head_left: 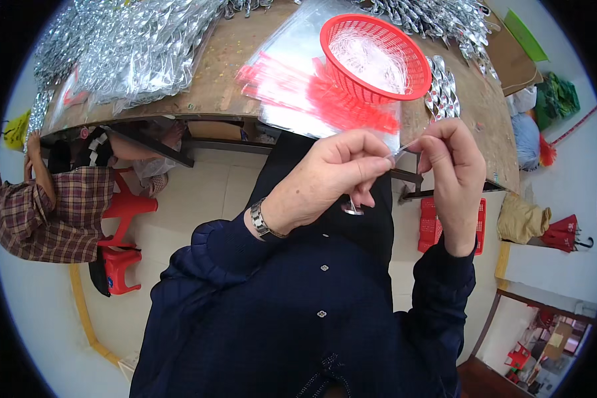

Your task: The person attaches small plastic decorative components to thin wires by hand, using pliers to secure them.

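Observation:
Above my lap, in front of the table edge, my left hand (pixel 328 169) is closed, thumb and forefinger pinched together. A thin clear thread (pixel 408 146) runs from that pinch to my right hand (pixel 454 169), whose thumb and fingers are also pinched on it. Below my left fingers a small piece of shiny silver (pixel 352 209) sticks out; the rest of it is hidden by the hand. Just beyond, a red plastic basket (pixel 377 90) holds a tangle of fine clear-white threads (pixel 371 61).
Red strips (pixel 345 106) lie on clear plastic sheets (pixel 282 113) on the wooden table (pixel 225 66). Silver twisted ornaments (pixel 442 89) lie right of the basket, with large heaps (pixel 146 53) at the far left. A person in a checked shirt (pixel 60 212) sits at the left near red stools (pixel 126 205).

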Tool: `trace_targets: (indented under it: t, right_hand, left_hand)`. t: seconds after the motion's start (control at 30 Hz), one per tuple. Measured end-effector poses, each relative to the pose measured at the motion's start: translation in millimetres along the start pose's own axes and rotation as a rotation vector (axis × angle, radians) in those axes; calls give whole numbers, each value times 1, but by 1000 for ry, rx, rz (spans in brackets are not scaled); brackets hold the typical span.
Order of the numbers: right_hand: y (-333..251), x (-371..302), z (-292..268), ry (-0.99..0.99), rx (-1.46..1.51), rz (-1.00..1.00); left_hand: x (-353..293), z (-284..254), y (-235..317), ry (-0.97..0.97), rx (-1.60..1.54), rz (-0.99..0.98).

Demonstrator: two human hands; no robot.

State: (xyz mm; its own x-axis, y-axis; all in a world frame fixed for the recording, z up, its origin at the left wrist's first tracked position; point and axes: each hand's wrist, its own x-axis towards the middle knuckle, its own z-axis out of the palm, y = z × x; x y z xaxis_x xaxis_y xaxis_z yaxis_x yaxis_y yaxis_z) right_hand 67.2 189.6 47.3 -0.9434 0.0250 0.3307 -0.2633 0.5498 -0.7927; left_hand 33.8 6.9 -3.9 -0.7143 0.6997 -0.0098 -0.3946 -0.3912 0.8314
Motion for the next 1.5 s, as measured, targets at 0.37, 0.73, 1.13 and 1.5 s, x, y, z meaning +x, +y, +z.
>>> trace_targets:
  t: [0.37, 0.73, 1.13, 1.5]
  right_hand:
    - [15, -18, 8, -138, 1128, 290]
    - [7, -30, 14, -38, 312, -31]
    - [4, -25, 12, -84, -494, -559]
    - [7, -28, 18, -78, -481, -570]
  left_hand:
    - [7, 0, -9, 104, -38, 130]
    - [6, 6, -9, 128, 105, 100]
    - [0, 1, 0, 112, 254, 15]
    - [-1, 0, -3, 95, 290, 12]
